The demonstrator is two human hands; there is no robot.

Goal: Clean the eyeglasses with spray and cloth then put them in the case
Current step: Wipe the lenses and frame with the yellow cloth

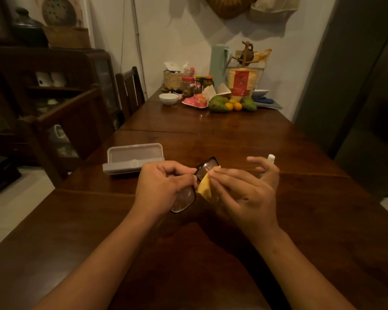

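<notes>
My left hand (164,186) grips the black-framed eyeglasses (184,200) near the bridge, above the wooden table (211,253). One lens shows below my fingers, the other sticks up behind them. My right hand (246,189) pinches a yellow cloth (205,189) between thumb and forefinger against the upper lens, its other fingers spread. A small white-capped spray bottle (271,158) stands just behind my right hand, mostly hidden. The grey glasses case (132,158) lies open to the left of my hands.
Fruit (218,104), jars, a white bowl (168,98), a basket and a green thermos (218,63) crowd the table's far end. A wooden chair (130,90) and a dark cabinet (54,90) stand on the left. A grey fridge (356,86) is on the right.
</notes>
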